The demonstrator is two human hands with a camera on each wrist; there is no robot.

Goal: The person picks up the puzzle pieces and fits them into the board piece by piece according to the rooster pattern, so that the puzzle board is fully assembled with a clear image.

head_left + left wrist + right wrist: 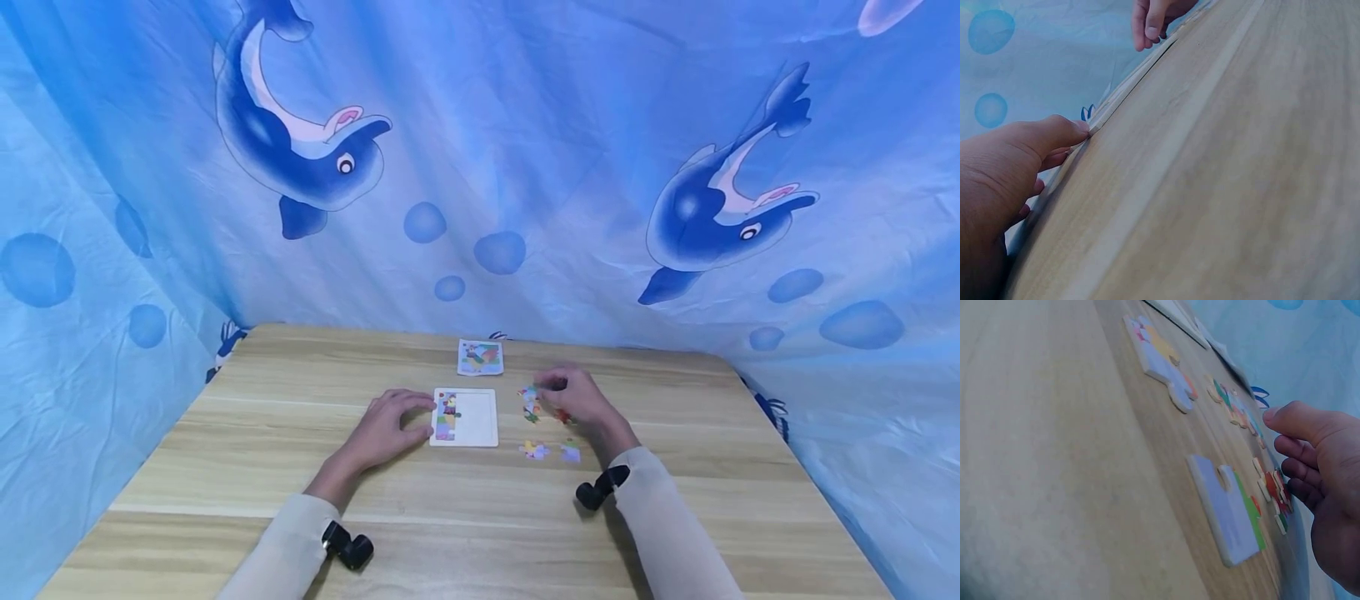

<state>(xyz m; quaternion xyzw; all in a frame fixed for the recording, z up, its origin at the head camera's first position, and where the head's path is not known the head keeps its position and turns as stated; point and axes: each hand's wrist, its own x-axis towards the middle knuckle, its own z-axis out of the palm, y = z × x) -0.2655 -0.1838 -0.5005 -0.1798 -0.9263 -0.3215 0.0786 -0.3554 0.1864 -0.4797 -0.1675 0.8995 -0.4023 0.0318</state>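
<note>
A white-framed puzzle board (477,419) lies flat on the table, with joined pieces (447,417) filling its left side. My left hand (387,429) rests beside it, thumb and fingertips touching its left edge; in the left wrist view the thumb (1063,132) lies at that edge. My right hand (577,396) hovers over loose pieces, thumb and fingers bent downward, no piece visible between them. Closest to its fingertips is a multicoloured piece group (1235,406); red-and-green pieces (1274,490) lie under the fingers. Nearer me are a yellow-and-purple piece (1163,359) and a purple-and-green piece (1229,509).
Behind the board lies a small picture card (480,357) with a colourful printed design. The wooden table (450,525) ends at a blue curtain (465,167) printed with dolphins. A small black camera sits on each sleeve, at the left wrist (347,547) and the right wrist (602,487).
</note>
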